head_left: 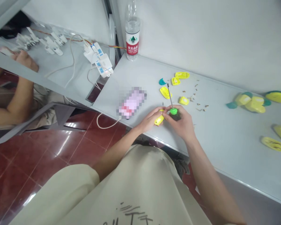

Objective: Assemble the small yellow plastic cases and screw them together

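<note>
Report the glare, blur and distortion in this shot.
In the head view, bright glare streaks the red tile floor, a pixelated patch blurs out the item on the table, and the wide lens seems to slant and stretch the table's long edge.

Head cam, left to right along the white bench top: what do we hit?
Blurred phone → teal crescent piece → yellow oval shell → yellow block → scattered small brown bits → heap of yellow and teal plastic parts
</note>
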Motion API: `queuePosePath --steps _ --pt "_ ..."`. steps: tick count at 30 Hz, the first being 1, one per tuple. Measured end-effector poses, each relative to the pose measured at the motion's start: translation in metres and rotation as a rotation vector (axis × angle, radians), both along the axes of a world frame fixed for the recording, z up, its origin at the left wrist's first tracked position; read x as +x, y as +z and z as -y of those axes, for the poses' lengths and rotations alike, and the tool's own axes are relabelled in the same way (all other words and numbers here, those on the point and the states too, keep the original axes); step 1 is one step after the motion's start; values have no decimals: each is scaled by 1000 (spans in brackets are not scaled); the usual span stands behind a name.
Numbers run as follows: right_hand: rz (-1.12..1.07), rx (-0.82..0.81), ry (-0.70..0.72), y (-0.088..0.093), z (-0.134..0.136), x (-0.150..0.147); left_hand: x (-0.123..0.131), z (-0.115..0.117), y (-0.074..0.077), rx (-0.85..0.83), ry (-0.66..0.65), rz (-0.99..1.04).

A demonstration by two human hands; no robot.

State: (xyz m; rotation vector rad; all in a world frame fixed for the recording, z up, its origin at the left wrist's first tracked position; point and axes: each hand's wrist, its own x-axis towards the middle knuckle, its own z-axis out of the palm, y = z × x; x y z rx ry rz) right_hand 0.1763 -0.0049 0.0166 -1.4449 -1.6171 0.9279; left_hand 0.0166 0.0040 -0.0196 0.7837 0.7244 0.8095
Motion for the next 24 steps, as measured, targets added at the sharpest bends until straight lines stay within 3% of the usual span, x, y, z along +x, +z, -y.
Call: queuePosePath --steps 9,16,20,24 --pt "-113 -116 -34 1 0 1 -1 1 -2 56 19 -63" --pt "8 -222 43 31 8 39 -4 0 1 58 -2 45" --pt "87 -249 -76 47 14 61 -4 -1 -3 93 -18 63" --pt "55 -291 -116 45 15 53 -3 0 -5 135 -25 52"
